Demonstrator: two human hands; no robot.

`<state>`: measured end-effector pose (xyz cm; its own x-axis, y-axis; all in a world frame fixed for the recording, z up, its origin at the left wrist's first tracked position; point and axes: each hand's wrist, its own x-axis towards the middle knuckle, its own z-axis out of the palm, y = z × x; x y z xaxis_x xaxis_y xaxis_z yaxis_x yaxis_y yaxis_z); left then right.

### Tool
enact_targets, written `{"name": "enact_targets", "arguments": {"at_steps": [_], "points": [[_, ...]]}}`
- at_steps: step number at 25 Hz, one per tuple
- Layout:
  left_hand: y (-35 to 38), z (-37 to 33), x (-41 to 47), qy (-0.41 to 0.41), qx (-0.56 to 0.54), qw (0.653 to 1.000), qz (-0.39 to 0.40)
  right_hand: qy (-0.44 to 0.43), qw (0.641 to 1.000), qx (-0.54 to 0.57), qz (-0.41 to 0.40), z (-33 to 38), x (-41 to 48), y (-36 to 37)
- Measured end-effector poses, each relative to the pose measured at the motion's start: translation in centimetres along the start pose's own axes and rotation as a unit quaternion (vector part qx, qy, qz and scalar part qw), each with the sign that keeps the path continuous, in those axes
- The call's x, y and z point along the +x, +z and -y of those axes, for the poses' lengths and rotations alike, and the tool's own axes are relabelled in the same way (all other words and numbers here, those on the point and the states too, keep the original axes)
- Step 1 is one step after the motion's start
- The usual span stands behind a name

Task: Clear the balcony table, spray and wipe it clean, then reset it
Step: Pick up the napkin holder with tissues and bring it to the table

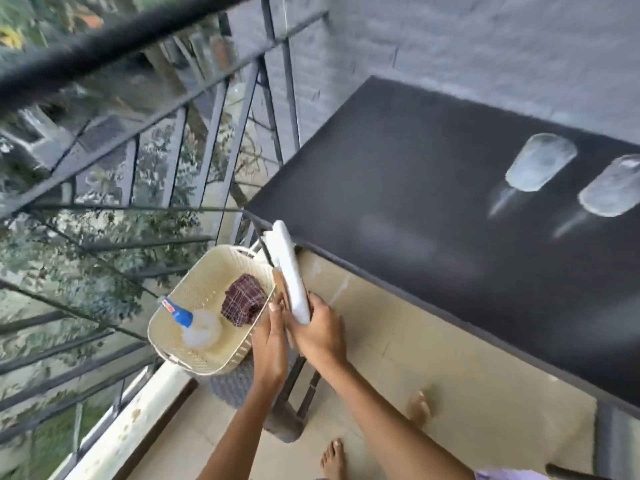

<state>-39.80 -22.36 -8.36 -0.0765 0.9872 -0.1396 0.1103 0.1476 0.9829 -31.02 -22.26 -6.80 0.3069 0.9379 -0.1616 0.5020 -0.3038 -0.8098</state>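
A black balcony table (415, 174) fills the right side, with two upturned clear glasses (540, 162) (613, 190) standing on it at the far right. My right hand (320, 329) grips the lower end of a flat white plate-like item (289, 271), held on edge beside the table's near corner. A thin brown piece (280, 285) lies against the white item, and my left hand (272, 336) touches it with straight fingers. Just left of the hands, a cream plastic basket (180, 306) holds a spray bottle with a blue head (194, 323) and a folded maroon checked cloth (244, 301).
A dark metal railing (138, 140) with glass panels runs along the left, above trees. The basket rests on a grey woven seat (239, 382) with dark legs. My bare feet (417, 408) stand on beige floor tiles under the table's edge. A grey brick wall is behind the table.
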Motion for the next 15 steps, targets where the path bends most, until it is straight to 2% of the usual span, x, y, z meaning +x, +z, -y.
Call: {"name": "enact_targets", "arguments": {"at_steps": [4,8,15], "points": [[0.6,-8.6,0.5,0.065,-0.017,0.998,-0.013,-0.08,0.996,-0.022,-0.044,7.7,1.0,-6.4],[3.4,-17.4,2.6,0.144,-0.041,0.989,0.01,-0.128,0.985,0.007,-0.118,13.2,3.2,-14.0],[13.8,-28.3,4.8,0.227,-0.059,0.967,0.097,-0.15,0.954,0.025,-0.258,15.3,6.7,-27.4]]}}
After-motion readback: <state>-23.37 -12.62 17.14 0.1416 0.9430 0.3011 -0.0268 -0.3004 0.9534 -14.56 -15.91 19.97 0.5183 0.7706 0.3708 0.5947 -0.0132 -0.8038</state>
